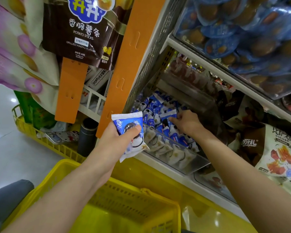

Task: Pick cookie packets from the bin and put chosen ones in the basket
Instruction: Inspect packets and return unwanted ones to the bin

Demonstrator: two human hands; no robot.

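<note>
Now in the left hand: packets (128, 125), at least two, blue and white. The thumb lies across the front and the fingers curl behind. The left hand (114, 142) is just outside the bin's front wall.
Why held so: the left hand likely stores the chosen ones so the other is free to sort. From there, a short drop would reach the basket.
Right hand: the right hand (187, 123) reaches inside the bin. Its fingers are narrow, pinching the edge of a bin packet (168, 113) on top of the pile (158, 132).
Why so: an edge pinch probably lifts one packet without dragging its neighbours.
Bin: the bin (194, 159) is clear-walled and sits on a low shelf, filled with like packets, bluer at the back and whiter at the front.
Basket: the basket (57, 172) is yellow and slotted, below and in front of the bin. The chosen packets are not yet in it.
Beside the bin: an orange strip (124, 64) stands at its left, with a potato-stick bag (81, 34) hanging beyond. Brown bags (238, 113) lie to its right, and blue tubs (233, 31) sit on the shelf above.
Room: a shop aisle with a glossy pale floor (3, 157) left of the bin, showing light spots. A second basket (25, 128) of goods stands there.
</note>
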